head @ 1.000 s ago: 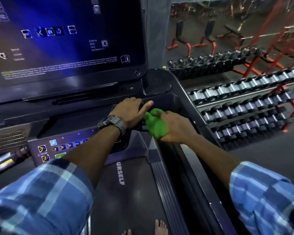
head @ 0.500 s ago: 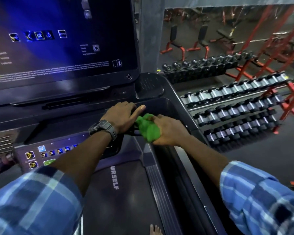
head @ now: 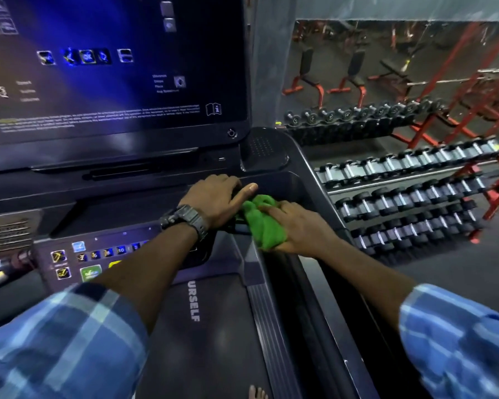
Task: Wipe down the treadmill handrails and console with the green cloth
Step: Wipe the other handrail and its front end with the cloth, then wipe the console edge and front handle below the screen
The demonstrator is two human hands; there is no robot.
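Centre frame: right hand (head: 303,228) clutches the bunched green cloth (head: 262,223), fingers curled round it, on the treadmill's right handrail (head: 308,286). Left hand (head: 216,197), with wristwatch (head: 189,220), rests beside it, fingers curled over a dark grip, thumb straight and touching the cloth. Console screen (head: 113,67) upper left; dumbbell racks (head: 409,197) at right.

We see open room over the dark treadmill belt (head: 213,341) below our forearms. Ahead, the big glowing console screen (head: 113,76) walls off the way, with the lit button panel (head: 98,257) beneath it. To the right, the black side handrail (head: 308,283) borders us, and beyond it stand tiered racks of chrome dumbbells (head: 409,197).
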